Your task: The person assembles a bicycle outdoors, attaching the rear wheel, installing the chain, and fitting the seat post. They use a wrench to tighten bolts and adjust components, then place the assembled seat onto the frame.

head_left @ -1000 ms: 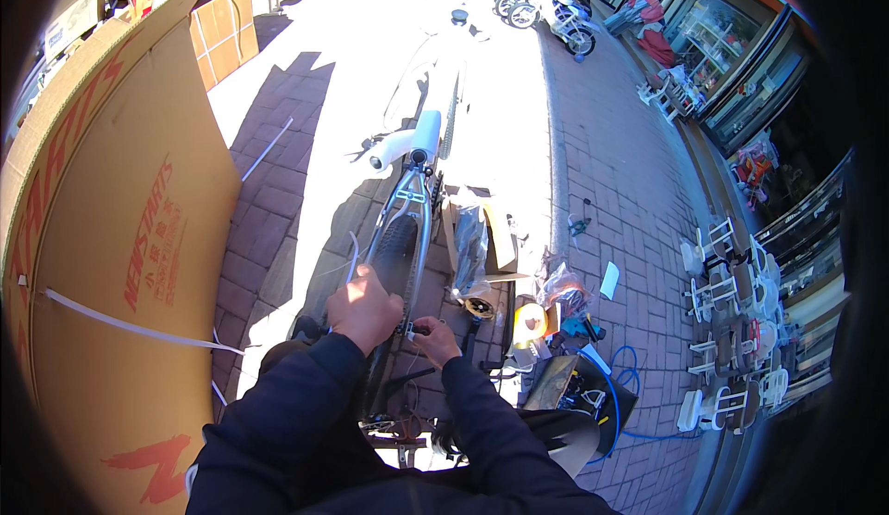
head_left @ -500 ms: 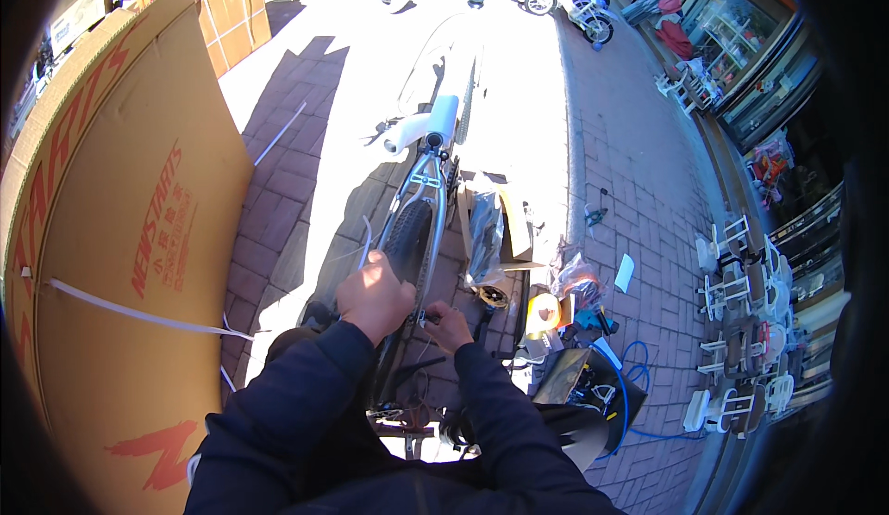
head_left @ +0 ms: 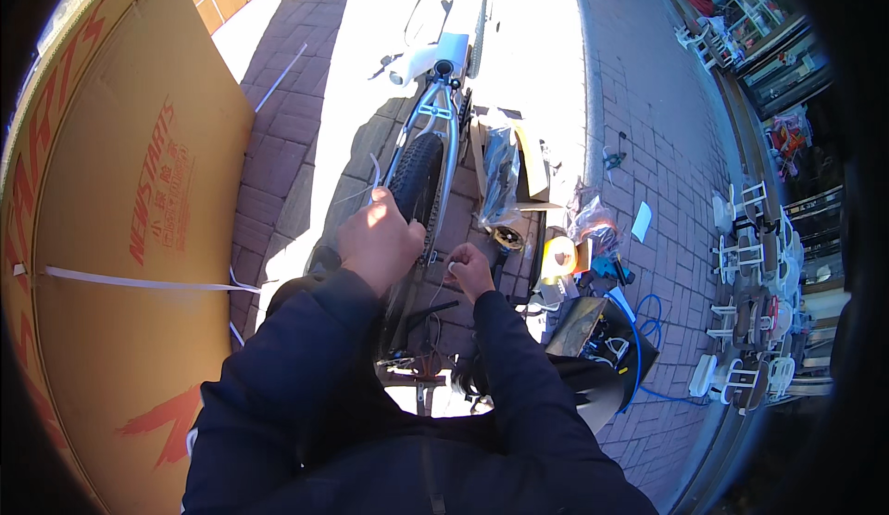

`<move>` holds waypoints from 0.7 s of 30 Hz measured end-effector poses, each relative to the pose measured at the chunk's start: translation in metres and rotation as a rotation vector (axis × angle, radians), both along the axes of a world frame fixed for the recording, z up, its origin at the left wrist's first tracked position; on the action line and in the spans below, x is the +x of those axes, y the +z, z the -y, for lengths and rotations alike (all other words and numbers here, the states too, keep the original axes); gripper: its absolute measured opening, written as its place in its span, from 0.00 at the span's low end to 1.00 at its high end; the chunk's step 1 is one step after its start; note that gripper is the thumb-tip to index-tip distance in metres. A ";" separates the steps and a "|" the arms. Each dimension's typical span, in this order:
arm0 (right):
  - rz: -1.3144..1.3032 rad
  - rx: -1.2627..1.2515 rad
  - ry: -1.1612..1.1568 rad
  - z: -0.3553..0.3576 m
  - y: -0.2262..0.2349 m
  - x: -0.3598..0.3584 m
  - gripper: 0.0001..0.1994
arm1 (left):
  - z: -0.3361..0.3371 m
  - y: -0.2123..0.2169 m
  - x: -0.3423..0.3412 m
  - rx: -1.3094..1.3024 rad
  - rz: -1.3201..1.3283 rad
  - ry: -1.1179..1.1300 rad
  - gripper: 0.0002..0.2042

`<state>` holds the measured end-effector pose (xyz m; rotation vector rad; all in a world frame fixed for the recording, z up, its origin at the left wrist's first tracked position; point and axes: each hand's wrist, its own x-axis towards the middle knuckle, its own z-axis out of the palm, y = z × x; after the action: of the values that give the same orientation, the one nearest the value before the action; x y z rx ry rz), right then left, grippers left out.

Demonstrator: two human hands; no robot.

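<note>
A silver bicycle frame (head_left: 448, 135) stretches away in front of me, its knobbly black tyre (head_left: 419, 165) nearest. Beside that tyre my left hand (head_left: 378, 240) is closed in a fist; whatever its fingers grip is hidden. A thin white strip (head_left: 375, 170) sticks up just beyond the knuckles. Right of the wheel, my right hand (head_left: 470, 270) is pinched on a thin pale cable (head_left: 441, 287), which runs down from the fingertips. A little space separates this hand from the wheel. White wrapping (head_left: 452, 49) covers part of the frame farther up.
A tall cardboard box (head_left: 139, 172) stands along my left. To the right lie an opened carton with plastic-wrapped parts (head_left: 500, 170), a roll of tape (head_left: 559, 257), a black toolbox (head_left: 607, 334) and a blue hose (head_left: 638, 357). Several white seats (head_left: 745, 311) line the shopfront.
My right hand has drawn away from the wheel to the right, and the pale cable now shows below its fingers. The left hand stays by the tyre. The whole view has tilted downward.
</note>
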<state>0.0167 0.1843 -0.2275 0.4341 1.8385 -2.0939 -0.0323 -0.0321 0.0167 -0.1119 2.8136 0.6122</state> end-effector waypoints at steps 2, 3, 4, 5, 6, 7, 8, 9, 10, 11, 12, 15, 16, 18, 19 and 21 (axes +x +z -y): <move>0.062 -0.323 -0.123 -0.005 -0.003 0.006 0.09 | 0.001 -0.003 -0.002 -0.010 -0.020 -0.005 0.30; 0.124 -0.422 -0.196 -0.009 -0.003 0.010 0.07 | 0.001 -0.005 -0.002 -0.007 -0.012 -0.007 0.30; 0.118 -0.516 -0.187 -0.011 -0.004 0.013 0.06 | 0.002 -0.007 -0.002 0.007 -0.040 -0.007 0.30; 0.150 -0.569 -0.215 -0.014 -0.004 0.019 0.05 | 0.002 -0.009 -0.002 0.010 -0.046 -0.003 0.29; 0.121 -0.670 -0.193 -0.017 -0.005 0.022 0.04 | 0.002 -0.011 -0.003 0.008 -0.038 -0.003 0.28; 0.191 -0.651 -0.240 -0.019 -0.007 0.025 0.04 | 0.003 -0.013 -0.003 0.008 -0.073 -0.006 0.28; 0.210 -0.681 -0.238 -0.022 -0.011 0.029 0.03 | 0.002 -0.014 -0.001 0.013 -0.087 0.005 0.26; 0.208 -0.736 -0.233 -0.025 -0.017 0.030 0.03 | 0.002 -0.015 -0.001 0.019 -0.131 0.013 0.24; 0.244 -0.678 -0.281 -0.024 -0.025 0.034 0.02 | 0.001 -0.016 -0.001 0.026 -0.175 0.019 0.23; 0.367 -0.490 -0.253 -0.025 -0.034 0.040 0.03 | 0.000 -0.016 -0.001 0.020 -0.180 0.013 0.23; 0.442 -0.333 -0.177 -0.023 -0.045 0.044 0.05 | 0.000 -0.017 -0.001 0.013 -0.189 0.012 0.23; 0.696 0.082 0.110 -0.005 -0.077 0.072 0.16 | 0.001 -0.017 -0.002 0.029 -0.200 0.010 0.22; 0.694 0.187 0.248 0.005 -0.087 0.084 0.20 | 0.001 -0.018 -0.002 0.041 -0.193 0.015 0.21; 0.701 0.386 0.428 0.033 -0.103 0.108 0.29 | 0.002 -0.019 -0.002 0.085 -0.195 0.014 0.20; 0.753 0.476 0.467 0.049 -0.111 0.118 0.33 | 0.003 -0.020 -0.002 0.116 -0.206 0.010 0.20; 0.784 0.476 0.530 0.075 -0.127 0.134 0.36 | 0.004 -0.020 0.001 0.136 -0.216 0.011 0.19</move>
<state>0.1508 0.1093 -0.3547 0.6662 1.6725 -0.9293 -0.0314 -0.0364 -0.0035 -0.0378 2.9663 0.8641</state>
